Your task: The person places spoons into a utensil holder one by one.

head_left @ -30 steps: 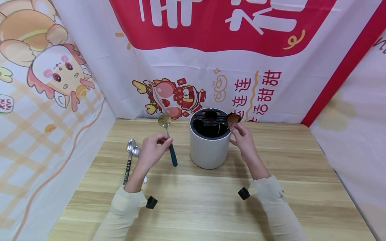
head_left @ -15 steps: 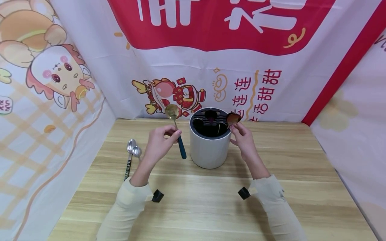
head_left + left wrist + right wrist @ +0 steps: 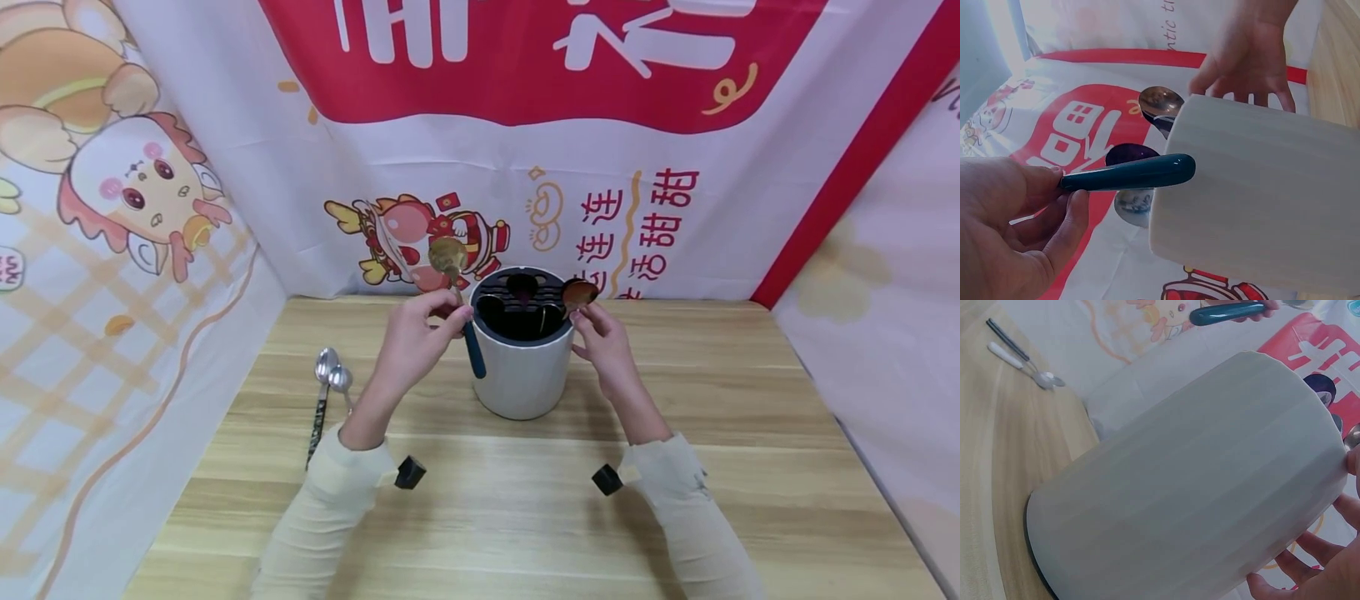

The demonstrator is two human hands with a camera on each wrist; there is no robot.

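Observation:
My left hand (image 3: 420, 337) pinches a spoon (image 3: 476, 354) with a dark teal handle, its metal bowl pointing up and away. The spoon is beside the left rim of a white ribbed utensil holder (image 3: 522, 379) with a dark slotted top. In the left wrist view, the teal handle (image 3: 1138, 173) passes in front of the holder. My right hand (image 3: 607, 350) rests against the holder's right side, fingers spread along the wall and thumb at the rim. Near that thumb, a copper-coloured spoon (image 3: 579, 293) stands in the holder. Other spoon bowls (image 3: 1134, 206) stick out of its top.
Two silver spoons lie on the wooden table (image 3: 480, 517) at the left, one with a dark patterned handle (image 3: 318, 421) and one with a white handle (image 3: 1005, 355). A printed cloth (image 3: 360, 150) hangs close behind the holder.
My left hand has carried the teal-handled spoon to the right and slightly up, from left of the holder to its left rim. The right hand stays at the holder.

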